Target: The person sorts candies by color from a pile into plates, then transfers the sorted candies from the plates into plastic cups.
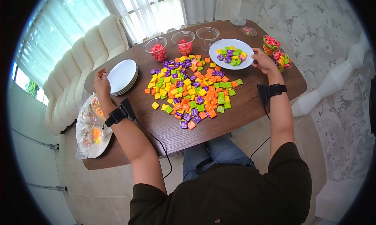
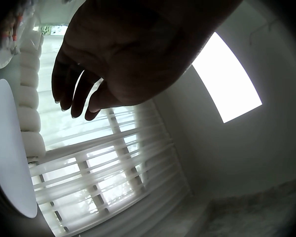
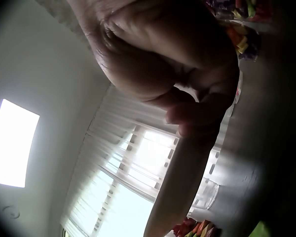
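My right hand [image 1: 263, 61] pinches the right rim of a white plate [image 1: 231, 42], thumb and fingers bent round its edge. Several wrapped square candies [image 1: 232, 57], purple, green and yellow, lie on that plate. In the right wrist view the plate [image 3: 176, 190] appears nearly edge-on below the fingers. My left hand [image 1: 102, 84] hovers by the left side of a stack of white plates [image 1: 122, 74], its fingers loosely bent and holding nothing. The left wrist view has the hand [image 2: 108, 64] above and apart from the top plate [image 2: 12, 153]. A wide heap of candies [image 1: 196, 92] covers the table's middle.
Two clear cups of red candies [image 1: 158, 53] and another clear cup [image 1: 207, 36] line the far side. Filled cups [image 1: 271, 45] stand at the right edge near a clear lid [image 1: 248, 30]. A plastic bag [image 1: 84, 125] lies at the left end. A cream sofa [image 1: 82, 60] stands beyond.
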A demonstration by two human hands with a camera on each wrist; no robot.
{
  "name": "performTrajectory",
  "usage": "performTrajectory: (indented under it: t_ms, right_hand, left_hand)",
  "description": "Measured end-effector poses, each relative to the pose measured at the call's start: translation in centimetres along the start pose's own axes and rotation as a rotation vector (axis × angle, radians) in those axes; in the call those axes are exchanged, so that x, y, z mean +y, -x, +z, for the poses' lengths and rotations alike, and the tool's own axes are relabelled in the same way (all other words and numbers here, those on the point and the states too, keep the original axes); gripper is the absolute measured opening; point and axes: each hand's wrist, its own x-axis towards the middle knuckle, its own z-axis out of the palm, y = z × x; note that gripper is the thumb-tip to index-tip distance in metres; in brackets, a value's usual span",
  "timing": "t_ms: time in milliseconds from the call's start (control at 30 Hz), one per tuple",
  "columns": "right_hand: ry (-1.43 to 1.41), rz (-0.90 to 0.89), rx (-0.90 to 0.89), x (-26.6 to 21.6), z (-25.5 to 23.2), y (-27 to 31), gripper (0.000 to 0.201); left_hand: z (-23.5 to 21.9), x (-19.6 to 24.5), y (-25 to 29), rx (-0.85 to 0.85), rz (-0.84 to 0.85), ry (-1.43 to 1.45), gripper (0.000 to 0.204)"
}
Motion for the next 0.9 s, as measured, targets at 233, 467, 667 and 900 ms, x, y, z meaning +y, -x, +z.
performTrajectory:
  t_ms: [233, 467, 667, 900]
  right_hand:
    - [-0.06, 0.104, 0.279, 2.4, -0.6, -4.2, 0.031]
    - [-0.112, 0.125, 0.3, 4.2, -1.2, -7.3, 0.029]
    - [-0.097, 0.12, 0.298, 4.2, -1.3, -7.6, 0.027]
    - [0.541, 0.112, 0.391, 1.4, -1.0, -5.8, 0.037]
  left_hand:
    - [-0.2, -1.9, -0.5, -0.069, -0.003, -0.054, 0.026]
    - [-0.2, -1.6, -0.2, -0.102, -0.019, -0.093, 0.025]
    - [-0.2, -0.9, 0.2, -0.101, -0.013, -0.102, 0.026]
    - [0.1, 1.8, 1.2, -0.152, 0.064, -0.088, 0.027]
